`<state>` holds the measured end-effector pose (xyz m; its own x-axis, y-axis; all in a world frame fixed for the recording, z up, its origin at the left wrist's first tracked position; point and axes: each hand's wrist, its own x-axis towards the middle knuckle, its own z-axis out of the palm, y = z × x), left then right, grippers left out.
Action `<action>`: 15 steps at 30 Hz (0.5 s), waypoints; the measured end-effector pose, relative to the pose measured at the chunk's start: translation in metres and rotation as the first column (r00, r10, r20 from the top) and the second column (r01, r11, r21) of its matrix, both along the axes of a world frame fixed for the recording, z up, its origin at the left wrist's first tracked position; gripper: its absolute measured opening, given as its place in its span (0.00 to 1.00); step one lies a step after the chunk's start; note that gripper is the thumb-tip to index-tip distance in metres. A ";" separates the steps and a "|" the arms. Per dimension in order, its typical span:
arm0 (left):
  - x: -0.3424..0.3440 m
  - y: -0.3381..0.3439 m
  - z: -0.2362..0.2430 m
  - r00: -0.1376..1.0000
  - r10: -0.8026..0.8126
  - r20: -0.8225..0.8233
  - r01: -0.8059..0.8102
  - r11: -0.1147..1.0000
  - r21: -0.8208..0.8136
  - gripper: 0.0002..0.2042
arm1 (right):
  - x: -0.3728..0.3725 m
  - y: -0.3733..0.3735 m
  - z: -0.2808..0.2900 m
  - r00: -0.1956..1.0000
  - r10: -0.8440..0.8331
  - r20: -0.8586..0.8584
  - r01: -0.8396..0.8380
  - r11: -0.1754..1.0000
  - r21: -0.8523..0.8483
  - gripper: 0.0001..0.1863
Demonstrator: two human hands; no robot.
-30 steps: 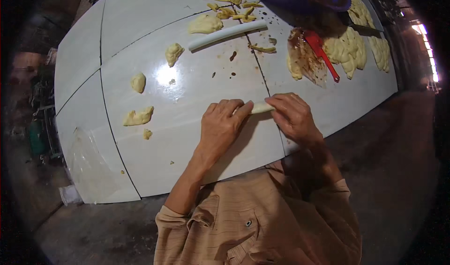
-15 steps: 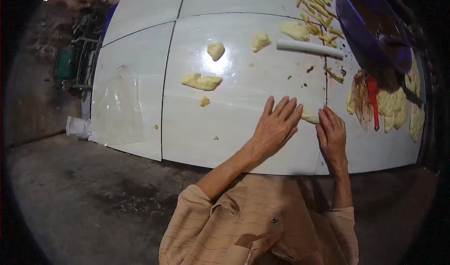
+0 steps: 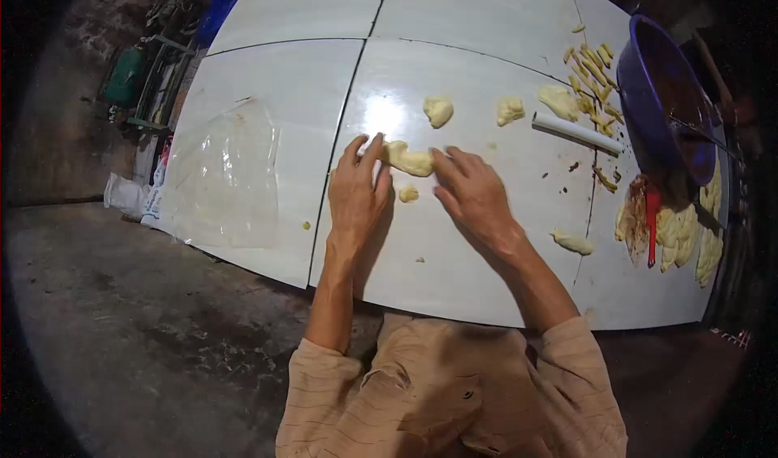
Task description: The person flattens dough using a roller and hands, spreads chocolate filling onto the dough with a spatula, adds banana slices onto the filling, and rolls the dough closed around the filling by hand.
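A lumpy, elongated piece of pale yellow dough (image 3: 409, 160) lies on the white table, and both my hands have its two ends. My left hand (image 3: 355, 195) grips the left end, fingers curled over it. At the right end my right hand (image 3: 478, 203) closes its fingertips on the dough, thumb lower down. Just below sits a small dough scrap (image 3: 408, 193). Beyond my hands are two rounder dough lumps, one near the middle (image 3: 438, 111) and another further right (image 3: 510, 110). A smooth rolled dough piece (image 3: 573, 242) rests to the right of my right forearm.
At the right stand a purple basin (image 3: 628, 77) with brown contents and a red-handled tool (image 3: 651, 223) beside flattened dough strips (image 3: 677, 235). A white rod (image 3: 577, 132) lies near a flat dough piece (image 3: 557, 102) and yellow sticks (image 3: 596, 73). Clear plastic sheeting (image 3: 231, 178) covers the left.
Both hands have left the rolled dough piece at the right and moved left to the lumpy dough, taking its ends. The whole view has shifted, so the table appears further right and lower.
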<state>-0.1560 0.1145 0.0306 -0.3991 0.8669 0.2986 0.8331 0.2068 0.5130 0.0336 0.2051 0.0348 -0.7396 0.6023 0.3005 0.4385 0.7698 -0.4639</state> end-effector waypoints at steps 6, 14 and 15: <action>-0.043 0.013 -0.002 0.977 -0.211 0.041 0.213 0.975 -0.063 0.15 | -0.055 0.007 0.004 0.996 -0.071 -0.054 0.040 0.894 -0.446 0.17; -0.042 0.006 0.006 0.940 -0.184 0.288 0.205 0.978 -0.045 0.10 | -0.044 0.006 0.017 0.994 -0.105 -0.036 0.075 0.874 -0.480 0.21; -0.040 0.005 0.007 0.938 -0.146 0.315 0.172 0.984 -0.056 0.10 | -0.045 -0.003 0.015 0.995 -0.086 -0.044 0.059 0.899 -0.433 0.25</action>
